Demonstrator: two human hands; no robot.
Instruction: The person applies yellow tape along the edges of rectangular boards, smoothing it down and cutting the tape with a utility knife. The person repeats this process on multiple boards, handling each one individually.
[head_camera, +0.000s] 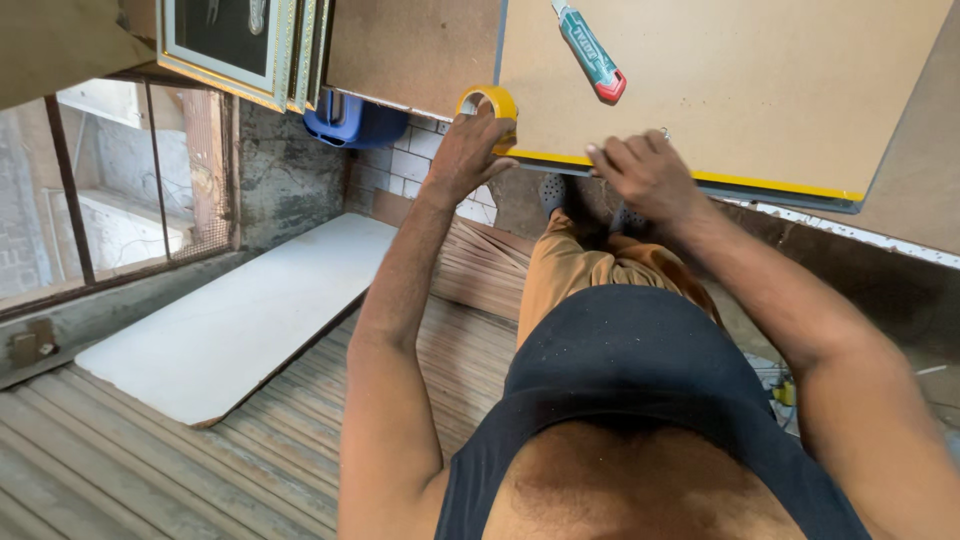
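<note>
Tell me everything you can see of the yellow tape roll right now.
The yellow tape roll is a ring with an open centre, apparently plastic adhesive tape. It stands on edge at the near-left corner of the brown board, gripped by the left hand, which covers its lower part. A yellow strip of matching colour runs along the board's near edge, where the right hand presses. Whether the strip joins the roll is hidden.
</note>
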